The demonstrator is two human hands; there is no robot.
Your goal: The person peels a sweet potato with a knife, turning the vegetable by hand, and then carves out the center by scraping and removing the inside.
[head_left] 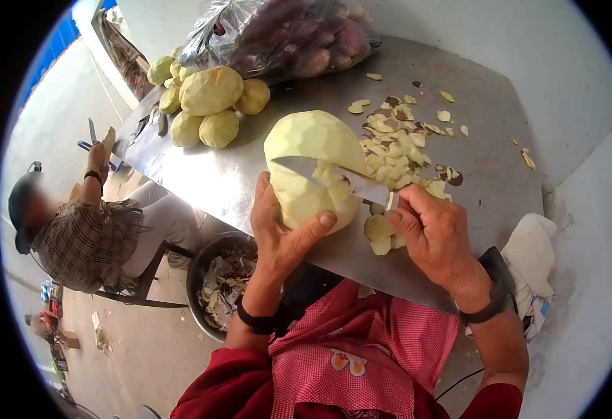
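A large, pale yellow peeled root vegetable (313, 140) with a faceted surface is at the table's near edge. My left hand (281, 237) cups it from the lower left, thumb pressed on its front and fingers behind it. My right hand (435, 234) grips a knife (370, 187) by its handle, mostly hidden in my fingers. The broad blade points left and lies across the vegetable's near face, where a cut flap of flesh (332, 178) shows. Several peelings (380, 234) lie just below the knife.
More peelings (396, 143) are scattered rightward on the metal table (487, 91). Peeled vegetables (211, 91) are piled at the back left, beside a plastic bag (285, 38) of purple-skinned ones. A basin of scraps (197, 293) stands below. A seated person (89, 237) holds a knife at left.
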